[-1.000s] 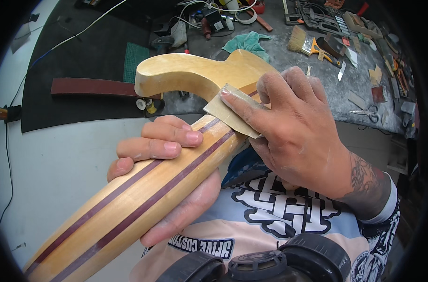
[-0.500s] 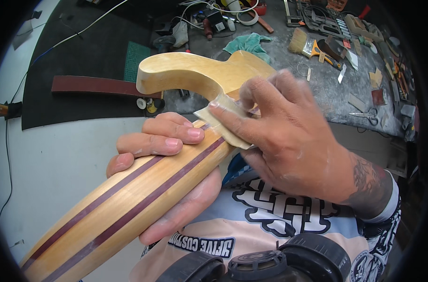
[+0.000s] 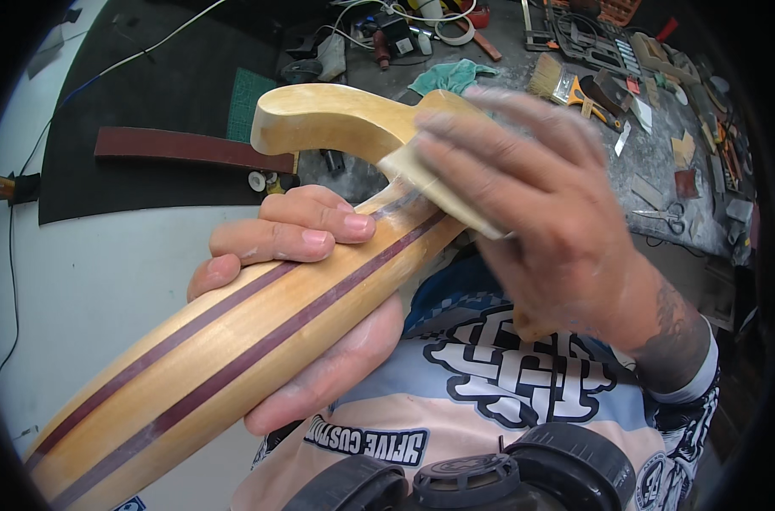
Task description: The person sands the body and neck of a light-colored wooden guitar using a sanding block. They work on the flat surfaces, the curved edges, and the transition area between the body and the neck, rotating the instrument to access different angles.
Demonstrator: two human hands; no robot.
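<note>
A long, pale wooden piece (image 3: 225, 334) with dark purple stripes lies slantwise across the view, from the lower left up to a curved horn-like arm (image 3: 323, 111) at its far end. My left hand (image 3: 289, 238) grips its body, fingers over the top edge and thumb along the near side. A folded sheet of beige sandpaper (image 3: 443, 192) rests on the wood just below the curved arm. My right hand (image 3: 557, 221), smeared by motion, holds the sandpaper under its fingers, pressing it flat. That hand hides part of the wooden piece's far end.
Beyond lies a dusty dark bench (image 3: 651, 166) with a paintbrush (image 3: 557, 81), scissors (image 3: 670, 217), a green cloth (image 3: 451, 77) and cables. A dark red strip (image 3: 179, 149) lies at left, beside a green mat (image 3: 249, 102). A black respirator (image 3: 468, 477) shows at the lower edge.
My right hand has slid the sandpaper a little up and to the right along the wood, its fingers now more stretched out. My left hand keeps its grip.
</note>
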